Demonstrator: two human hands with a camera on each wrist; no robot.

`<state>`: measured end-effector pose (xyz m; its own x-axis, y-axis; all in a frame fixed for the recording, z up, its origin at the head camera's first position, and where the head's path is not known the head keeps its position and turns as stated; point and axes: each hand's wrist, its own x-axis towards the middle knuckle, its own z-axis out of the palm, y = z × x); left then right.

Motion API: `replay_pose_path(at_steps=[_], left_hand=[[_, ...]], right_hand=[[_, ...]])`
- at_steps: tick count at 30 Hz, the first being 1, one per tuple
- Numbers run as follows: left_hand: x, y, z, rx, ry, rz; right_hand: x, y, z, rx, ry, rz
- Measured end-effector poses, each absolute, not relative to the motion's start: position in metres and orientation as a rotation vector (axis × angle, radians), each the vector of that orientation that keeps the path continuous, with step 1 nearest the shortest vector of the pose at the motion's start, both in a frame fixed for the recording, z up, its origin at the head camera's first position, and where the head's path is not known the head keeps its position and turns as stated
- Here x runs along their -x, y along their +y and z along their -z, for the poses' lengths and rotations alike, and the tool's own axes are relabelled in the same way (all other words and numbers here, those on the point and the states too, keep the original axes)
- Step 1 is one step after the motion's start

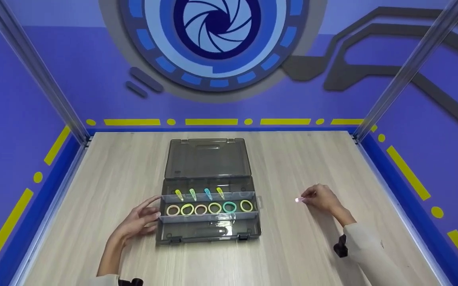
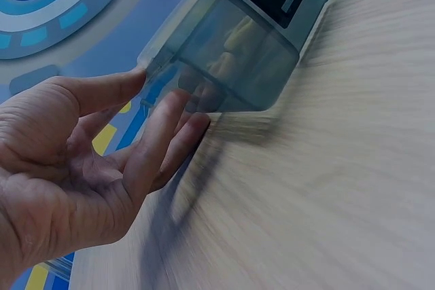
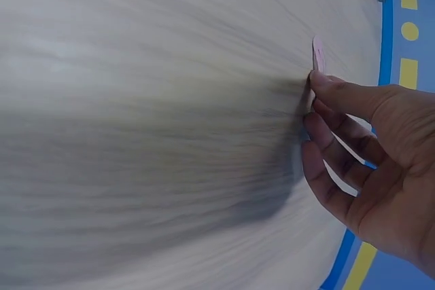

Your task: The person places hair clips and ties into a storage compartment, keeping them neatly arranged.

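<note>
My right hand point(image 1: 322, 198) pinches a small pink hair clip point(image 3: 318, 53) between thumb and forefinger, just above the table right of the box. Its other fingers are bent loosely. My left hand point(image 1: 136, 221) touches the left end of a translucent grey plastic box point(image 1: 209, 230), its fingers fairly straight along that side. The box lies with its lid point(image 1: 207, 159) folded back. Several yellow, green and blue snap hair clips point(image 1: 208, 194) stand in a row toward its rear. In front of them, several hair ties point(image 1: 214, 208) in pink, yellow and teal line the middle compartment.
The box rests on a light wooden tabletop point(image 1: 284, 254). Blue-purple panels point(image 1: 74, 71) with yellow markings enclose the back and both sides, with metal posts point(image 1: 404, 67) at the rear corners. Black latches point(image 1: 243, 237) sit on the box's front edge.
</note>
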<state>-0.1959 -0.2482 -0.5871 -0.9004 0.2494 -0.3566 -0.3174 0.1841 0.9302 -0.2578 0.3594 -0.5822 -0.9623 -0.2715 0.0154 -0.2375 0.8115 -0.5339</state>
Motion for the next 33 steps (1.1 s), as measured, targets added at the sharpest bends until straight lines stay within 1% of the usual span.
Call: replay_pose_path(at_steps=[5,25,33], left_hand=[[0.1949,-0.2499,0.5863,0.122,2.028,-1.754],[0.198,-0.2469,0.5845,0.139,2.021,-1.739],[0.1986,-0.2458,0.5855,0.197,2.034,-1.737]], right_hand=[[0.2553,0.356,0.5833,0.383,2.953,0.826],[0.2594,0.3548,0.5836,0.58,2.905,0.838],[0.2598,0.3496,0.5839,0.585,2.879,0.882]])
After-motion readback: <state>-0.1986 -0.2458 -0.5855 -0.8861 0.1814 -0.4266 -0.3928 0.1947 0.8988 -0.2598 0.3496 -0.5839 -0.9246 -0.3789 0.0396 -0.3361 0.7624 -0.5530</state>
